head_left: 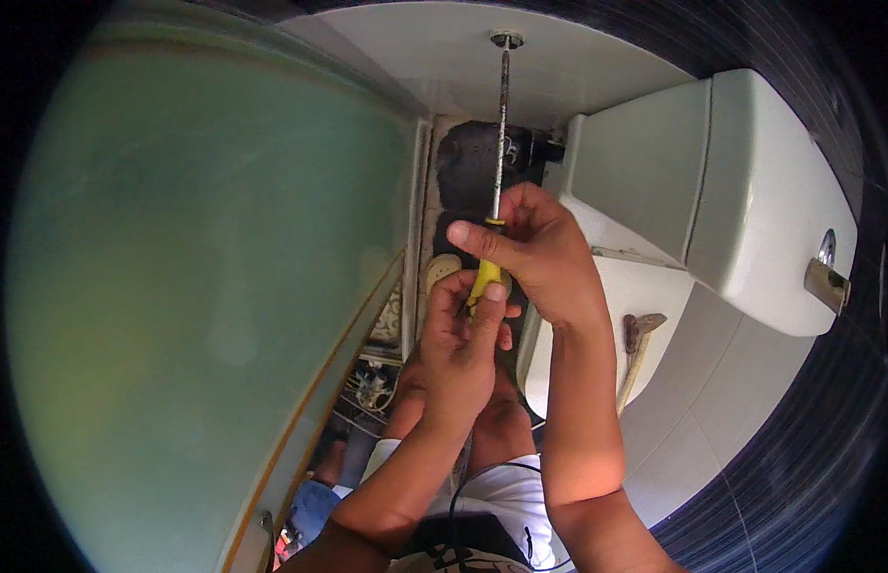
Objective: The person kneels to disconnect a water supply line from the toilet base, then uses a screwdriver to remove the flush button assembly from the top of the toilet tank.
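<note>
A long screwdriver [501, 153] with a yellow handle points away from me. Its tip meets a small round fitting [507, 39] on the pale panel at the far side. My left hand [466, 339] is closed on the lower end of the handle, thumb pressed against it. Farther up, my right hand [549, 253] curls around the top of the handle, where the shaft begins. Its thumb crosses the handle and its other fingers are partly hidden behind.
To the right stands a white toilet cistern [644, 158]; a hammer [641, 329] with a wooden handle lies on the toilet lid [559, 325]. A large greenish panel [215, 267] fills the left side. Below my hands are a pale slipper [442, 266] and dark floor pieces [468, 162].
</note>
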The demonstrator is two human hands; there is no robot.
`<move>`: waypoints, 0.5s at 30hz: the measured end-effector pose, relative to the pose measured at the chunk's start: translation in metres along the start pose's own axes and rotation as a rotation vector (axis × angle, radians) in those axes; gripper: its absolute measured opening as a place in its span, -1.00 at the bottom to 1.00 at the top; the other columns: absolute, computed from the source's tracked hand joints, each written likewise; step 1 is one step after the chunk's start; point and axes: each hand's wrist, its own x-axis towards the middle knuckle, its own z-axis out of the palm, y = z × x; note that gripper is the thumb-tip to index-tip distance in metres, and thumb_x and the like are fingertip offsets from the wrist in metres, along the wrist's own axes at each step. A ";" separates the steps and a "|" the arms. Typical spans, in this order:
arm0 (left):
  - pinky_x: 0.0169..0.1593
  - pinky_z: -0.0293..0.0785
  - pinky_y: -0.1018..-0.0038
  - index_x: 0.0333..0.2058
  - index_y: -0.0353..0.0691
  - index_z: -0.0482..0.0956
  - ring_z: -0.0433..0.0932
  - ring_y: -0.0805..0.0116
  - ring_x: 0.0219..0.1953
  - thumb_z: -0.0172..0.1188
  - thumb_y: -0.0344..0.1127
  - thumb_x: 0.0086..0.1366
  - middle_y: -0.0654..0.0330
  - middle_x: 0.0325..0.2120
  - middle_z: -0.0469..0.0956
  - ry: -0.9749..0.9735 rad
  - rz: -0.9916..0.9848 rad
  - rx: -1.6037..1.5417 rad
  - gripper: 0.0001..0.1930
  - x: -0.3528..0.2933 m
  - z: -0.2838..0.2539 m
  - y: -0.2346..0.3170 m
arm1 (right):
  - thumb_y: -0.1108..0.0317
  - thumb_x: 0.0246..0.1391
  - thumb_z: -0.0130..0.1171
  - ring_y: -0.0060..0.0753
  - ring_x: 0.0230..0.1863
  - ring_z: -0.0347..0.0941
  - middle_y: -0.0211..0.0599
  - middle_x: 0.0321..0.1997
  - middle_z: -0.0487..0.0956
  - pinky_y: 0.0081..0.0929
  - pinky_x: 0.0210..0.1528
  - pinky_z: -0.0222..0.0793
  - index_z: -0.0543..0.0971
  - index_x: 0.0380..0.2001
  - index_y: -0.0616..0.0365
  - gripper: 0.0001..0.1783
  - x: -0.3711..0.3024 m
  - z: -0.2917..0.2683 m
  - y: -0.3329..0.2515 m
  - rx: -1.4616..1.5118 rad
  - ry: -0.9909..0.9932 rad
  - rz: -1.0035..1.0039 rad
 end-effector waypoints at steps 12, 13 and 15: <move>-0.51 0.22 0.62 -0.14 -0.13 0.40 0.43 0.52 -0.49 0.18 -0.15 0.45 0.25 -0.35 0.49 0.047 -0.017 -0.360 -0.78 0.017 -0.002 0.009 | 0.38 0.20 0.32 -0.33 -0.20 0.66 -0.25 -0.22 0.69 -0.46 -0.14 0.57 0.61 -0.16 0.21 -0.82 0.013 -0.013 -0.009 0.336 -0.192 -0.013; -0.50 0.22 0.62 -0.14 -0.13 0.40 0.43 0.52 -0.48 0.23 -0.20 0.42 0.26 -0.36 0.49 0.038 0.078 -0.339 -0.78 0.018 0.000 0.007 | 0.37 0.19 0.34 -0.34 -0.24 0.66 -0.28 -0.26 0.69 -0.48 -0.17 0.56 0.62 -0.20 0.20 -0.83 0.015 -0.011 -0.007 0.293 -0.158 -0.036; -0.48 0.26 0.61 -0.15 -0.15 0.38 0.44 0.52 -0.47 0.30 -0.27 0.37 0.26 -0.35 0.50 0.070 0.113 -0.086 -0.75 0.019 0.005 0.005 | 0.31 0.20 0.35 -0.39 -0.25 0.64 -0.29 -0.25 0.67 -0.51 -0.22 0.54 0.60 -0.22 0.18 -0.80 0.018 -0.006 -0.005 0.238 -0.086 -0.017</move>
